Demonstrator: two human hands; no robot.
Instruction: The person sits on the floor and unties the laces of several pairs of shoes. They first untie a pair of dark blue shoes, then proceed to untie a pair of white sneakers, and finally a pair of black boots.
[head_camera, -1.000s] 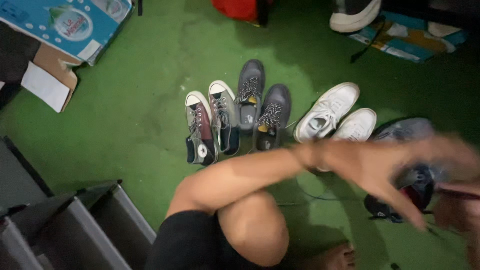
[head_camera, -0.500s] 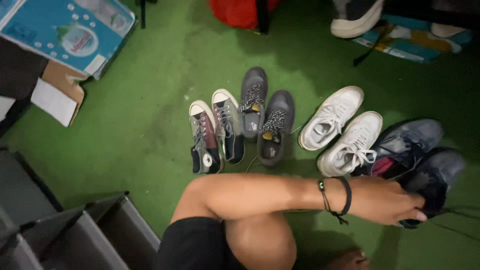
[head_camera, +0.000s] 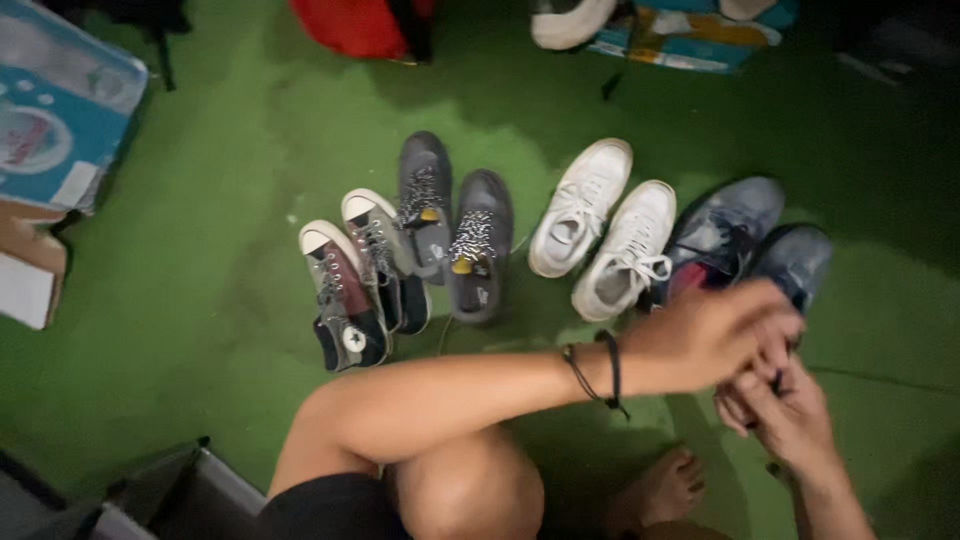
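I sit on a green floor (head_camera: 200, 300) facing a row of shoes. My left hand (head_camera: 715, 335), with dark cords around the wrist, reaches across my knee (head_camera: 470, 490) to the near end of a dark blue sneaker (head_camera: 800, 260). My right hand (head_camera: 785, 415) meets it from below. Both hands are pinched together on something thin and dark, seemingly that shoe's lace; a thin dark line trails off over the floor to the right. The hands are blurred. The second blue sneaker (head_camera: 735, 225) lies just left of the first.
Left of the blue pair lie two white sneakers (head_camera: 605, 225), two grey shoes (head_camera: 455, 220) and two high-top sneakers (head_camera: 355, 285). A blue carton (head_camera: 60, 120) lies far left, a red bag (head_camera: 360, 25) and a colourful box (head_camera: 690, 35) at the back, dark bins (head_camera: 180, 490) near left.
My left hand has pulled back from the blue sneaker's toe toward me, and my right hand has come up to join it. The view has shifted a little to the right.
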